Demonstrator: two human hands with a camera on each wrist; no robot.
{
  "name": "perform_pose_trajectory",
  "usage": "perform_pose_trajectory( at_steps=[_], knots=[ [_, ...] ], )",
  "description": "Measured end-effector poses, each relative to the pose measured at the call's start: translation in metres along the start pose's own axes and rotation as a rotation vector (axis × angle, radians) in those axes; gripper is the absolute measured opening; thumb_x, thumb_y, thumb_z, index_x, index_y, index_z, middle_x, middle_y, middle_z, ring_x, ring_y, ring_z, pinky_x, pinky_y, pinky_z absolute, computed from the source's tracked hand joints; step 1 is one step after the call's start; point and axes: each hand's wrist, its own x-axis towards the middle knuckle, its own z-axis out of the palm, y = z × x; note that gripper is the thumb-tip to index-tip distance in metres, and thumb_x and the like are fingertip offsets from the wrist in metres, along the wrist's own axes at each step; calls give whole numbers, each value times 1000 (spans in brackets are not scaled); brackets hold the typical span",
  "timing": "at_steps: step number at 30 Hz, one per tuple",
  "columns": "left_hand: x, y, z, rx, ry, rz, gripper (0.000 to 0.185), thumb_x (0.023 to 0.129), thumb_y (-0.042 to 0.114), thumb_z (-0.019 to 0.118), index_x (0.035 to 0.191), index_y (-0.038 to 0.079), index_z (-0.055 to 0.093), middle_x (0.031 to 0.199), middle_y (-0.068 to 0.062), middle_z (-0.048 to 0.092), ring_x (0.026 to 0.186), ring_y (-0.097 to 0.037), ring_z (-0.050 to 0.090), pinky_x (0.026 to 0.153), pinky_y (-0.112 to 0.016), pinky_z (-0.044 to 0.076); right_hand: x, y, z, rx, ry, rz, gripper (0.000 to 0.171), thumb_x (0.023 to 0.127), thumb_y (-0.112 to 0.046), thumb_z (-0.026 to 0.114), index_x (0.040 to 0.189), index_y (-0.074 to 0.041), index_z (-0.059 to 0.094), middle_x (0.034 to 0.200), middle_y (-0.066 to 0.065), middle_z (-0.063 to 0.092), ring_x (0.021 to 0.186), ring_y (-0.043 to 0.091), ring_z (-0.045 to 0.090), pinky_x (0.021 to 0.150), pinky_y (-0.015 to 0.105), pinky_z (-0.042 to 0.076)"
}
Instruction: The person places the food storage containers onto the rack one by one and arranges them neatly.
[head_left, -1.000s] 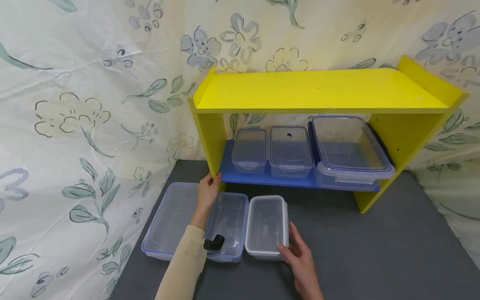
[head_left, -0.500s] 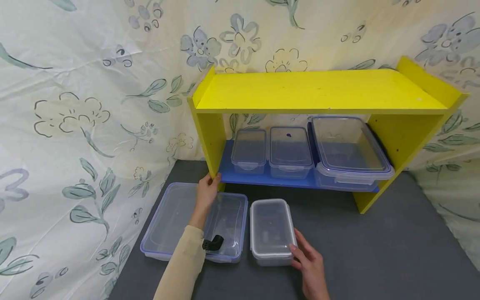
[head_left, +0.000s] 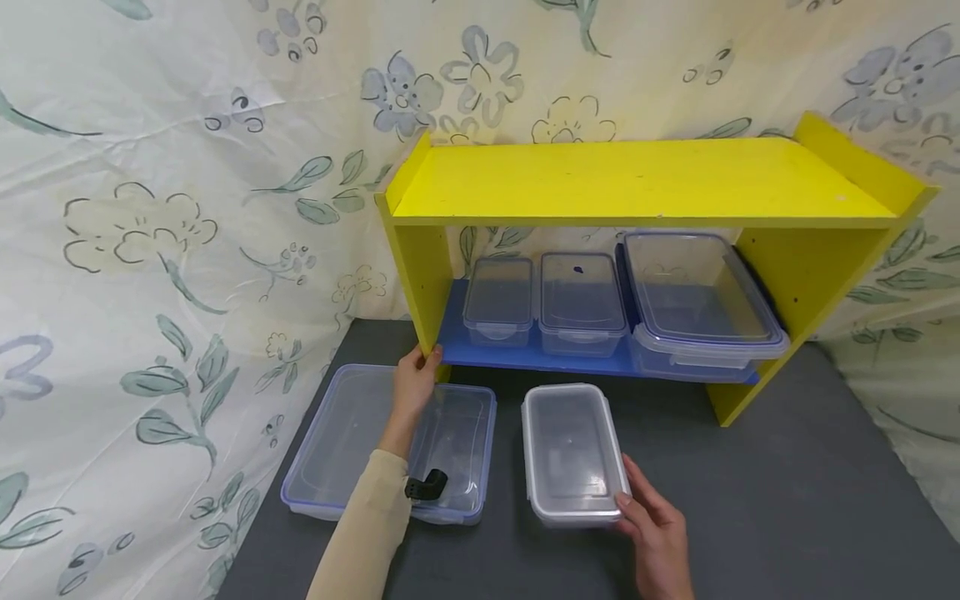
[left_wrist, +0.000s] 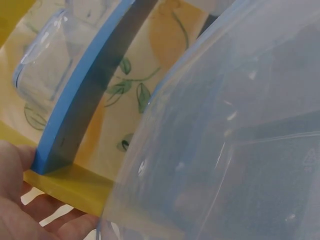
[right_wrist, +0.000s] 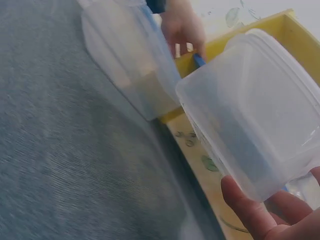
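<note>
My left hand (head_left: 412, 387) grips the lower left of a yellow shelf unit (head_left: 637, 179). In the left wrist view its thumb lies by the end of the blue shelf board (left_wrist: 82, 95), with the fingers behind the yellow side panel (left_wrist: 75, 187). A clear food container with a white-rimmed lid (head_left: 573, 454) is held by my right hand (head_left: 656, 529) at its near right corner. The right wrist view shows this food container (right_wrist: 255, 115) raised above the dark tabletop and tilted, thumb on one side and fingers on the other.
On the blue board stand two small lidded containers (head_left: 498, 292) (head_left: 581, 292) and a large one (head_left: 701, 283) at the right. Two blue-rimmed containers (head_left: 348, 433) (head_left: 468, 442) sit on the dark table (head_left: 810, 500) at the left, under my left forearm. A floral cloth (head_left: 187, 167) hangs behind.
My right hand has moved right with the white-rimmed food container, away from the blue-rimmed containers, widening the gap between them. My left hand stays on the shelf unit.
</note>
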Motion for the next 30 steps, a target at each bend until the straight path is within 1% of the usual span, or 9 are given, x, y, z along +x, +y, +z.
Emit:
perform_pose_trajectory(
  at_steps=[3,7,12,16,18,22,25,28,30],
  knots=[
    [1,-1,-1,-1,1,2,25,97,32,58,99,8,67,81,-22,60,66,-20,49,61,-30,40,-1,-5,-3,37,-7,-67,46,93,6,56,138,4,48,119,-17,68,98,0,67,64,22,56],
    [0,0,0,14,-2,-3,27,97,34,58,99,9,68,76,-15,59,66,-20,50,60,-30,40,-3,-13,-9,53,-42,-147,46,94,9,52,139,7,45,121,-13,67,102,3,67,68,23,57],
    [-1,1,1,14,2,-7,28,97,34,58,101,9,68,79,-16,60,68,-21,51,62,-30,41,-6,-18,-15,102,-109,-250,49,93,16,46,141,10,40,128,-8,65,108,6,65,72,25,57],
    [-1,1,0,11,12,-5,28,97,33,59,101,7,68,78,-14,61,68,-21,51,62,-30,41,-8,-19,-18,135,-140,-284,49,92,19,43,141,11,40,130,-7,64,109,7,65,73,26,57],
    [-1,1,0,17,15,-5,28,97,33,59,101,8,68,77,-12,61,68,-21,52,62,-29,41,-10,-20,-19,152,-135,-277,49,93,18,43,141,8,42,130,-8,64,109,6,65,74,25,57],
    [-1,1,0,37,16,-1,26,97,33,59,101,10,69,80,-12,64,69,-22,53,62,-29,42,-12,-23,-21,265,-113,-296,50,93,19,39,140,5,45,131,-4,64,111,8,65,80,23,56],
    [-1,0,0,44,17,4,25,97,33,59,100,9,68,79,-13,63,68,-22,52,62,-30,41,-10,-26,-23,384,-117,-358,52,91,23,35,139,7,44,133,3,63,113,12,65,83,25,55],
    [-1,0,1,42,19,10,25,97,32,58,99,8,68,77,-13,62,67,-21,51,60,-30,40,-8,-29,-25,478,-144,-420,53,89,25,31,139,11,40,134,10,61,113,18,65,82,28,56],
    [-1,0,0,43,23,14,25,97,31,58,98,8,68,76,-13,61,66,-21,50,60,-29,40,-7,-32,-26,486,-142,-438,52,90,25,32,140,12,39,135,11,60,112,20,66,79,30,57]
  ],
)
